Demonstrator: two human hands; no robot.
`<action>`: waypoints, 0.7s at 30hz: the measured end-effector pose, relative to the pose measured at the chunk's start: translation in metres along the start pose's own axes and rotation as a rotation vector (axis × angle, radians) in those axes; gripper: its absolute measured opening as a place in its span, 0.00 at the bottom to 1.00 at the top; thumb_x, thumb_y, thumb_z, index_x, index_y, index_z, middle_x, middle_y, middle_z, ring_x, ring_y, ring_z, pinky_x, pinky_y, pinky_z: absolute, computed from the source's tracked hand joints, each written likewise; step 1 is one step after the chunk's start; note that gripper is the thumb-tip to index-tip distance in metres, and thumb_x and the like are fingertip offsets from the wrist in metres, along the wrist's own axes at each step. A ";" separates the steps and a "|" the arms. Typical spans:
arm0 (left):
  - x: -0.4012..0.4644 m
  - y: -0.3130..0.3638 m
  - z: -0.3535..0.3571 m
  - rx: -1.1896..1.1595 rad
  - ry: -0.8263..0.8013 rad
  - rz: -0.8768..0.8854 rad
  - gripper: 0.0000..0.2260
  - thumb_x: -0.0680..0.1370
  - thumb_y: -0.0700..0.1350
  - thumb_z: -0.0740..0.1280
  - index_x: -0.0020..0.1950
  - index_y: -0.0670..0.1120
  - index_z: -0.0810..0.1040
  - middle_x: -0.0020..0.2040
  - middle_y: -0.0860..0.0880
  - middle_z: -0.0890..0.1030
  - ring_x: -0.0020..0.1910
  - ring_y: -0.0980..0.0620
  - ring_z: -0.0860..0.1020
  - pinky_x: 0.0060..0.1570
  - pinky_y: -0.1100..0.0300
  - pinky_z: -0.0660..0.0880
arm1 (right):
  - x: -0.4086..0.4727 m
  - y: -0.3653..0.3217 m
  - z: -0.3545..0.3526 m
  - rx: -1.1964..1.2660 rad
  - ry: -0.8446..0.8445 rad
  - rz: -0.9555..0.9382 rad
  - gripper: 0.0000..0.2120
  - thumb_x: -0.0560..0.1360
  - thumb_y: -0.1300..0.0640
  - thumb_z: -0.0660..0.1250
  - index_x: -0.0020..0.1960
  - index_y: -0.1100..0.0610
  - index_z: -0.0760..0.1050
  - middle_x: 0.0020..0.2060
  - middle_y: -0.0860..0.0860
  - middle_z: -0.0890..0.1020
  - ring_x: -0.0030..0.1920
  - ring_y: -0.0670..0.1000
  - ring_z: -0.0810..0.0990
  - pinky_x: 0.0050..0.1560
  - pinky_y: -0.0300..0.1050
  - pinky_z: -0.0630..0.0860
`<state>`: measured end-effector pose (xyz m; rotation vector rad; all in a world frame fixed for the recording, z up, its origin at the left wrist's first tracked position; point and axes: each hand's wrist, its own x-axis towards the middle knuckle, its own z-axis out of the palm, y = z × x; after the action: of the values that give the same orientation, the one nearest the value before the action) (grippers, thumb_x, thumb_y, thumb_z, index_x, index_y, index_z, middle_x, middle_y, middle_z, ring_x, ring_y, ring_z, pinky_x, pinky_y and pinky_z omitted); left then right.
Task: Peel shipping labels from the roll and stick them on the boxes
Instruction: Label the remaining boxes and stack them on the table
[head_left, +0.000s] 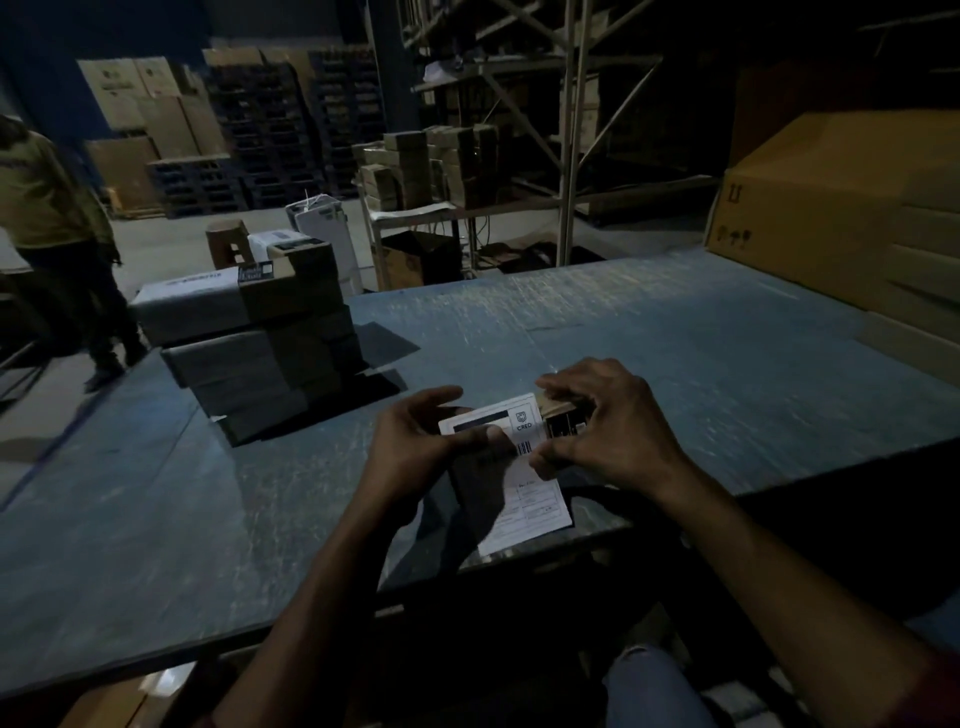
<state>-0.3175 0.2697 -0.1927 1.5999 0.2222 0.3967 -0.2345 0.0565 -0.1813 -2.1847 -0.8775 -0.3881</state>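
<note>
— What is that label (524, 467) looking like?
— Thin white paper, matt, printing showing dark on it. The box (563, 421) under it is looking like brown cardboard.
— And the table (675, 364)?
— Its grey-blue top is showing scuffed and rough, catching light in streaks. The stacked boxes (270, 343) are looking like dull cardboard, the rack (569, 130) bare metal.

One head-worn wide-angle view looks forward and down, close over the table (675, 332) edge

Worn blue table (675, 338), box stack (260, 343) left, lg cartons (841, 218) right
</note>
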 end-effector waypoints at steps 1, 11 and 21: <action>-0.001 0.000 0.000 -0.025 0.015 0.016 0.38 0.58 0.43 0.84 0.67 0.38 0.80 0.50 0.45 0.88 0.47 0.49 0.88 0.43 0.61 0.83 | 0.000 0.002 0.001 -0.013 -0.010 -0.007 0.41 0.53 0.48 0.89 0.64 0.53 0.83 0.53 0.47 0.81 0.56 0.49 0.77 0.56 0.46 0.78; -0.005 0.000 0.000 -0.053 0.028 0.122 0.29 0.64 0.32 0.83 0.63 0.44 0.83 0.53 0.44 0.87 0.53 0.47 0.87 0.53 0.52 0.85 | 0.021 0.004 -0.008 0.252 -0.285 0.228 0.39 0.58 0.22 0.74 0.63 0.41 0.81 0.63 0.40 0.80 0.63 0.41 0.78 0.65 0.47 0.76; 0.003 -0.011 0.009 -0.150 0.075 0.131 0.19 0.75 0.28 0.73 0.62 0.45 0.83 0.52 0.43 0.86 0.52 0.46 0.85 0.46 0.58 0.82 | 0.017 0.005 0.004 0.448 -0.117 0.267 0.15 0.66 0.52 0.84 0.51 0.47 0.86 0.48 0.47 0.87 0.49 0.46 0.85 0.52 0.43 0.80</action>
<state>-0.3103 0.2638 -0.2038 1.4571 0.1412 0.5628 -0.2185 0.0651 -0.1783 -1.8817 -0.6452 0.0654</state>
